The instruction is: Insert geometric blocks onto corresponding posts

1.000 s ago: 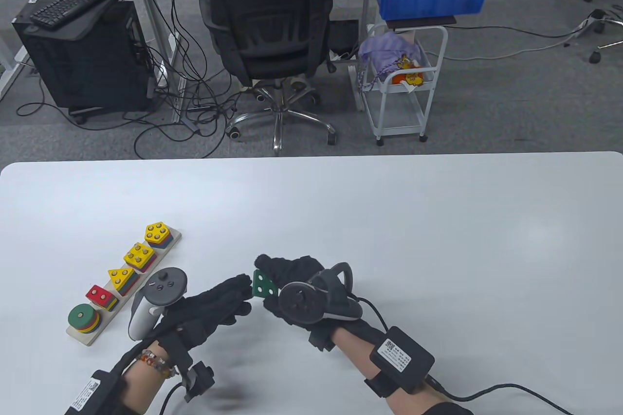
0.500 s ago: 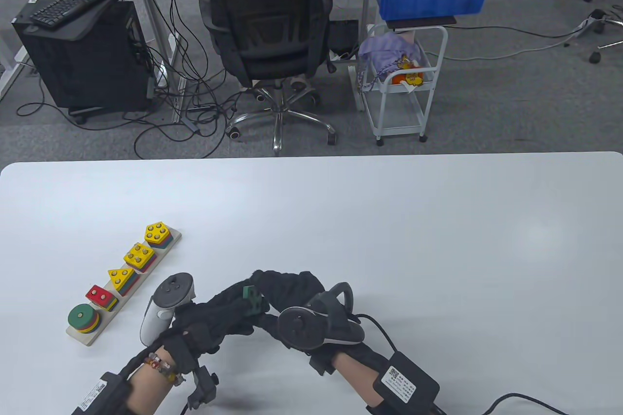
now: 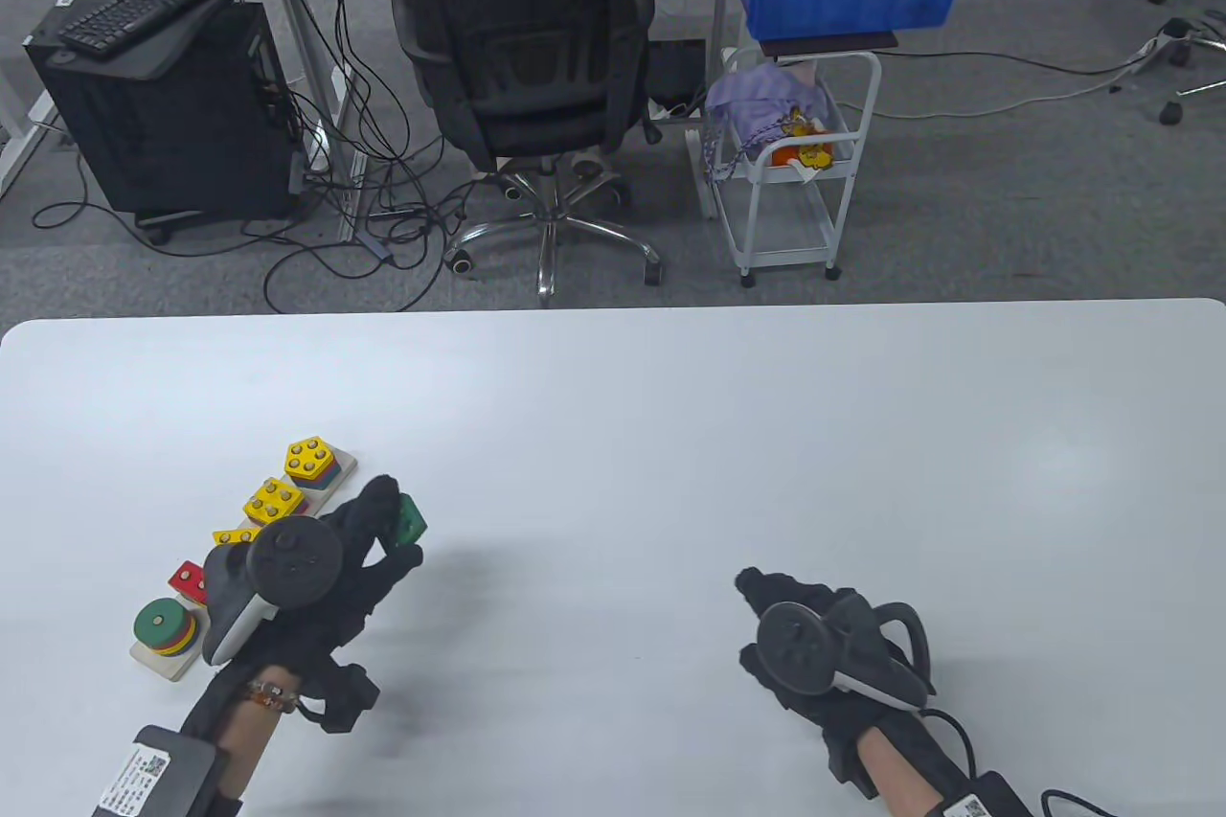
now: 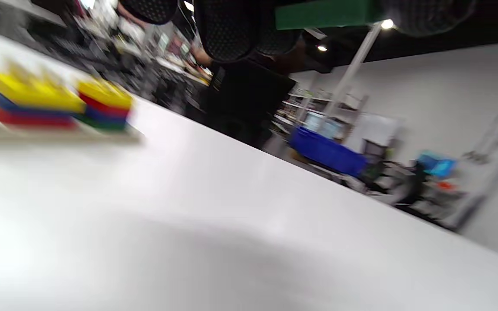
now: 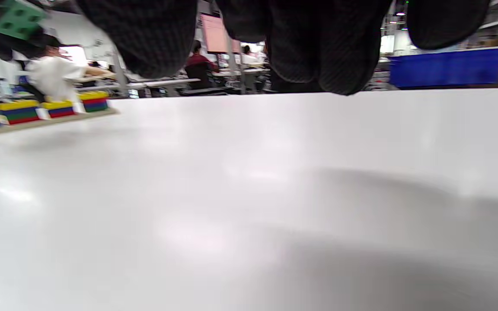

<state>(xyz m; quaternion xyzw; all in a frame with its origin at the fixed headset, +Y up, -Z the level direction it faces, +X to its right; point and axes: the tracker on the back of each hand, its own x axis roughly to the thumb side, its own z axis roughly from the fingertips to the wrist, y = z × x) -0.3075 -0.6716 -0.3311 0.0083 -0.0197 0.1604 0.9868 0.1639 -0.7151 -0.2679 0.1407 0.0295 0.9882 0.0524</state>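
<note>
I see my left hand (image 3: 359, 549) at the lower left of the table view, its fingers curled round a green block (image 3: 410, 518) — the block sits at the fingertips, lifted off the tabletop (image 3: 670, 434) and just to the right of the wooden peg board (image 3: 340, 475). In the left wrist view the same block (image 4: 324, 14) shows as a green slab along the top edge, pinched between dark gloved fingers (image 4: 227, 30). The board runs diagonally from lower left to upper right, with stacks on it: a green round one (image 3: 159, 621), a red one (image 3: 189, 579), then three yellow-topped ones up to the pentagon (image 3: 308, 459). My right hand (image 3: 814, 645) rests at the lower right, well apart from the board — fingers loosely curled, holding nothing.
</note>
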